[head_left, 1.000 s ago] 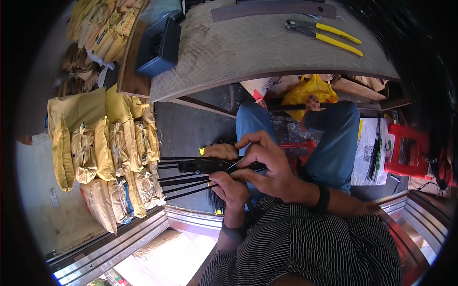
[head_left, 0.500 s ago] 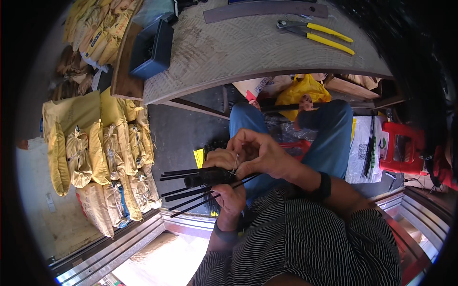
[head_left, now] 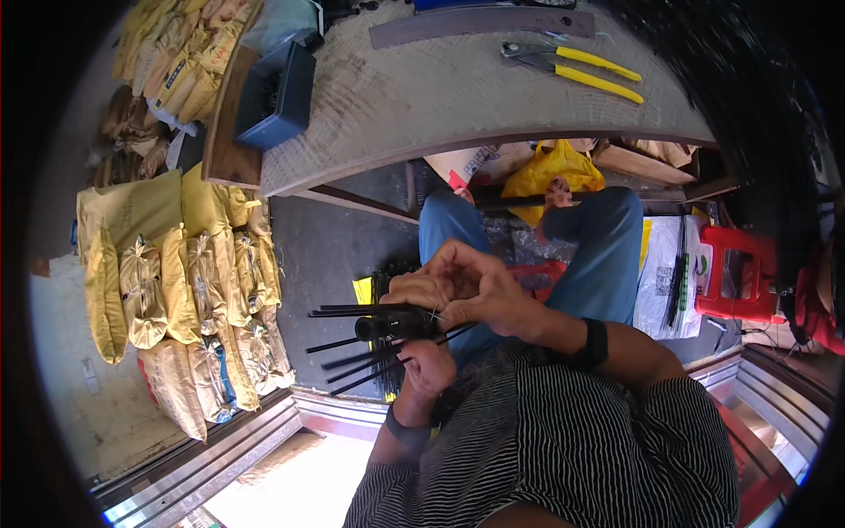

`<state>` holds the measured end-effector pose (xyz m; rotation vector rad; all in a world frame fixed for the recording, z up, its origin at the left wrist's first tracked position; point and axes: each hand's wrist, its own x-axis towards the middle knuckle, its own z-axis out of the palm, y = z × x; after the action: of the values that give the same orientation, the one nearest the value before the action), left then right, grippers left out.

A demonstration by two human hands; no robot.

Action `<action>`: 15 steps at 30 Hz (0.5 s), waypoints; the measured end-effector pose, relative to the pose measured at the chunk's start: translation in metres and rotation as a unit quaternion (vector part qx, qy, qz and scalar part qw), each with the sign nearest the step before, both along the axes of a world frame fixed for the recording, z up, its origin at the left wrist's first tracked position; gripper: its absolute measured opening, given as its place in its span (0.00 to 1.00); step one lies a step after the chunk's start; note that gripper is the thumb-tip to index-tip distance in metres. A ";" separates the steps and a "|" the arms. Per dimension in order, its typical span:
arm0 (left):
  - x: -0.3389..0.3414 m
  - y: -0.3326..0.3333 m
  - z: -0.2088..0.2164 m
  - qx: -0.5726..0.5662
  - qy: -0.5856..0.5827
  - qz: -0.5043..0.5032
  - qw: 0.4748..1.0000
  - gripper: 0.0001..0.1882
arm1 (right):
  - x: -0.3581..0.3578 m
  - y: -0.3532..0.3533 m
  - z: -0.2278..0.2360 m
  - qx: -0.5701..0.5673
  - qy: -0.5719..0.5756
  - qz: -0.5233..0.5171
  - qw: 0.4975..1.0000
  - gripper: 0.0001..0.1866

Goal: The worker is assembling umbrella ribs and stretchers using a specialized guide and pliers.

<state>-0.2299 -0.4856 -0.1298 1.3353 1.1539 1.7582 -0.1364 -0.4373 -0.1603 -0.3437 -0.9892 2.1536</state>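
In my left hand [head_left: 429, 365] is a short black tube [head_left: 392, 325] with several thin black rods [head_left: 356, 356] lying around it. The tube's open round end points left, and the rod ends stick out past it. My left fingers are closed on this bundle. Over its right end, my right hand [head_left: 487, 290] is pinched closed on a thin, shiny wire [head_left: 435, 314] that crosses the bundle. Just where the wire runs under my fingers is hidden.
Beyond my knees stands a workbench [head_left: 422, 106] bearing yellow-handled pincers [head_left: 576, 70], a flat strip [head_left: 484, 26] and a blue-grey bin [head_left: 277, 97]. Tied yellow-brown sacks [head_left: 176, 273] are stacked left. To the right are a red plastic stool [head_left: 739, 273] and black rods on a white bag [head_left: 658, 290].
The bundle has tilted, so the tube's open end shows more fully and the rods' spread has shifted. My right hand stays pinched at the wire. The whole view has shifted slightly.
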 end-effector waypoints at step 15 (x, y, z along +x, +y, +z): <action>0.006 0.019 0.031 -0.096 0.026 -0.017 0.995 0.08 | 0.109 0.119 0.055 0.545 -0.478 -0.431 0.538 0.12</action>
<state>-0.2239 -0.4665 -0.0986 1.2829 1.2861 1.5526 -0.0272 -0.3178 -0.1052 -1.0883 -1.9320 0.0496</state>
